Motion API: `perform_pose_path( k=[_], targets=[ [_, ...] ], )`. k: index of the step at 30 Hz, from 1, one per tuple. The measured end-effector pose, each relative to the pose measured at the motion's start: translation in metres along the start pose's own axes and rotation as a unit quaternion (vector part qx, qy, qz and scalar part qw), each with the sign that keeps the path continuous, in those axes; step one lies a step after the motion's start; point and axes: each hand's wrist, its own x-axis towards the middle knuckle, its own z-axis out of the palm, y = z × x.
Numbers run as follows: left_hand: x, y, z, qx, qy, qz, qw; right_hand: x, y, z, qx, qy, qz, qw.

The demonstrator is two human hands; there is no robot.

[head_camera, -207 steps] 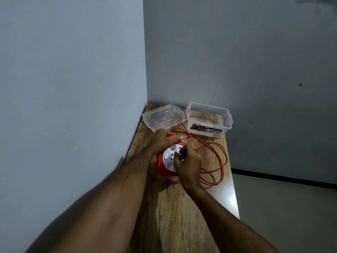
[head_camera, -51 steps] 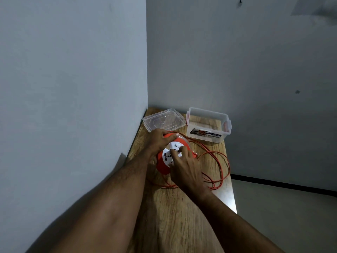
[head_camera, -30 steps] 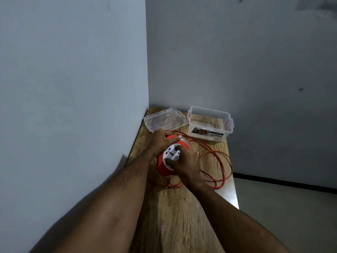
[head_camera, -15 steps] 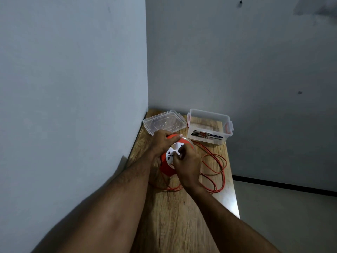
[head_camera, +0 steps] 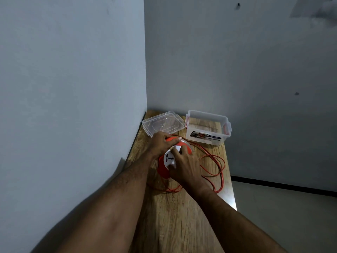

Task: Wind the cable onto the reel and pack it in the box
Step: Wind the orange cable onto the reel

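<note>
An orange cable reel (head_camera: 162,169) with a white socket face (head_camera: 169,158) stands tilted on the wooden table (head_camera: 175,216). My left hand (head_camera: 160,143) grips its far orange rim from the left. My right hand (head_camera: 184,166) lies over the white face, fingers curled on its upper edge. Loose loops of orange cable (head_camera: 215,167) lie on the table to the right of the reel and pass under my right wrist. The clear plastic box (head_camera: 207,127) stands open at the back right.
The box's clear lid (head_camera: 162,123) lies flat at the back left, just beyond my left hand. Walls close the table on the left and at the back. The table's right edge drops to the floor (head_camera: 284,216).
My right hand has kept circling on the reel's white face, and the socket holes now sit at the left. The loose cable loops on the right have shifted and grown smaller.
</note>
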Motion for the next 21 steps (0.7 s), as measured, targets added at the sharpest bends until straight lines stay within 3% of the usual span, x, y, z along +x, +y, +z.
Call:
perform_pose_path(
  k=[5,8,11,14,18,19,21],
  targets=[
    [0.0,-0.003,0.0,0.008,-0.01,-0.009,1.0,0.003,0.001,0.0,0.101,-0.037,0.049,0.993],
    [-0.001,-0.002,0.0,-0.01,-0.002,-0.017,1.0,0.002,-0.003,0.001,0.173,0.019,0.136,0.975],
    [-0.003,0.005,0.003,0.007,0.009,-0.004,1.0,0.003,-0.009,0.008,0.278,0.087,0.256,0.922],
    [-0.003,0.01,0.006,0.025,0.019,0.009,0.999,0.01,-0.017,0.01,0.393,0.098,0.438,0.802],
    [-0.003,0.011,0.009,0.028,0.011,0.02,0.999,0.025,-0.023,0.011,0.556,0.084,0.632,0.534],
    [-0.004,0.011,0.009,0.026,0.006,0.02,0.999,0.028,-0.022,0.012,0.578,0.089,0.646,0.49],
    [-0.004,0.011,0.008,0.018,0.0,0.014,1.0,0.031,-0.018,0.014,0.6,0.087,0.643,0.467]
  ],
)
